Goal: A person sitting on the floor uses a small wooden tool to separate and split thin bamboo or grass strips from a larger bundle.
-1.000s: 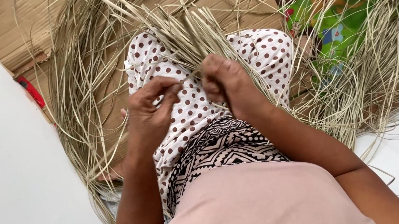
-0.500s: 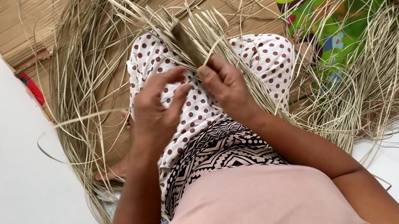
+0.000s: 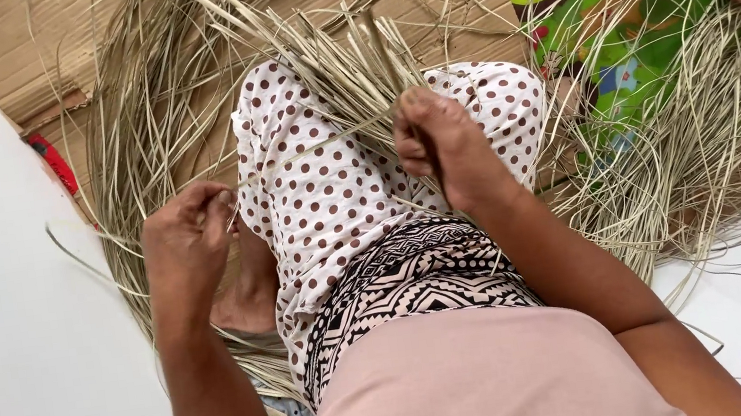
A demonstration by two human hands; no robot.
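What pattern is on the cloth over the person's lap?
Brown dots on white lap cloth, seen in the head view.

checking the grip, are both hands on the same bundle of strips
No, the right hand grips the bundle, while the left hand pulls one strip aside.

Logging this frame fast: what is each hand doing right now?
Left hand: closed, pinching a single straw strip pulled out sideways.
Right hand: closed around the bundle of straw strips on the lap.
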